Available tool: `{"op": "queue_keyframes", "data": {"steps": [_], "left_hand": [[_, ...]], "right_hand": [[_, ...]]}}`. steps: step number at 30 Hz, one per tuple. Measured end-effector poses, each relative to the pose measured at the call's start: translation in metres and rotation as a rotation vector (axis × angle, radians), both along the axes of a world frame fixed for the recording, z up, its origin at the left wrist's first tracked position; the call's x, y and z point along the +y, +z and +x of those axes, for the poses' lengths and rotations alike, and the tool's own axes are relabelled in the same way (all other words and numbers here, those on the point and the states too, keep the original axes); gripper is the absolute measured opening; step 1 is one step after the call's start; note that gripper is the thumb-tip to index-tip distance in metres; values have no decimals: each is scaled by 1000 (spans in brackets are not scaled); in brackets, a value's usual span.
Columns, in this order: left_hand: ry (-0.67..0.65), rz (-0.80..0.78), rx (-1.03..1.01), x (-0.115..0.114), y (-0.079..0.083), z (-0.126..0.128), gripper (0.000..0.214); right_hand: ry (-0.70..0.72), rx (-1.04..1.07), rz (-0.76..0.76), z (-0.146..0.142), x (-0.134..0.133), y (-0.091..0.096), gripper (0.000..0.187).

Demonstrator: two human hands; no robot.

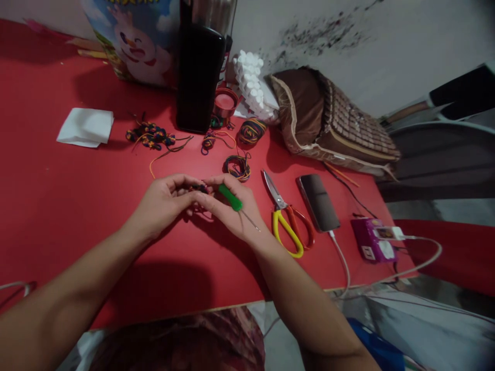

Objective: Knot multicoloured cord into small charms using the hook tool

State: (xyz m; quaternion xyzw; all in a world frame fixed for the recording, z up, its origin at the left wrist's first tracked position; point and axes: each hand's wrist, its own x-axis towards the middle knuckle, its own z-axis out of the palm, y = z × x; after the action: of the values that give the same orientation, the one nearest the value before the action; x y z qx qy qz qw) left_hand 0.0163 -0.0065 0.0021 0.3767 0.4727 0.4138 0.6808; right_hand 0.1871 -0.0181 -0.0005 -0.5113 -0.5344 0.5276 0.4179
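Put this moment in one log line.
left hand: holding multicoloured cord | right hand: same cord, plus green-handled tool | scissors: on red table

One tabletop [162, 278]: two hands [166, 198] [222, 208], near; one green-handled tool [231, 197]; two phones [201, 80] [319, 203], one far, one right; one pair of scissors [288, 216] and one purple box [365, 239], right; one yarn ball [252, 131], far; one white paper [85, 127], left.

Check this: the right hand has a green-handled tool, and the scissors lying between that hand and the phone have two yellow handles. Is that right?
Not quite: the head view shows the scissors with one yellow handle and one red handle. The right hand does have the green-handled tool; the phone lies beyond the scissors.
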Motion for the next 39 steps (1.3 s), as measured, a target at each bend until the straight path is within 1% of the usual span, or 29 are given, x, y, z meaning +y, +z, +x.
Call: {"op": "queue_keyframes", "data": {"steps": [2, 4, 7, 12, 15, 18, 22, 25, 27, 29, 32, 34, 36, 39], "left_hand": [[-7, 13, 19, -1, 1, 1, 22], [7, 33, 33, -1, 2, 1, 26], [28, 38, 46, 0, 3, 0, 27], [26, 29, 32, 0, 3, -1, 26], [18, 18, 22, -1, 2, -1, 25], [2, 5, 18, -1, 1, -1, 25], [-13, 6, 1, -1, 1, -1, 20], [-40, 10, 19, -1, 1, -1, 22], [-34, 23, 33, -1, 0, -1, 22], [7, 40, 41, 0, 0, -1, 22], [126, 71, 61, 3, -1, -2, 21], [211, 81, 68, 5, -1, -3, 19], [269, 82, 65, 7, -1, -3, 17], [301, 86, 66, 8, -1, -2, 16]], "right_hand": [[-23, -25, 37, 1, 1, -1, 22], [-36, -56, 56, 2, 1, 0, 18], [-45, -90, 41, 4, 2, 5, 22], [-55, -54, -13, 5, 4, 9, 26], [-50, -22, -53, 6, 5, 10, 29], [-29, 10, -63, 6, 5, 9, 31], [-19, 35, -73, 5, 5, 9, 30], [8, 28, -90, 4, 4, 9, 31], [12, 36, -90, 3, 4, 9, 34], [4, 52, -78, 3, 4, 10, 38], [-1, 53, -61, 4, 5, 9, 39], [19, 56, -68, 4, 5, 8, 34], [57, 69, -89, 2, 4, 7, 25], [121, 56, -66, -3, -1, 5, 15]]}}
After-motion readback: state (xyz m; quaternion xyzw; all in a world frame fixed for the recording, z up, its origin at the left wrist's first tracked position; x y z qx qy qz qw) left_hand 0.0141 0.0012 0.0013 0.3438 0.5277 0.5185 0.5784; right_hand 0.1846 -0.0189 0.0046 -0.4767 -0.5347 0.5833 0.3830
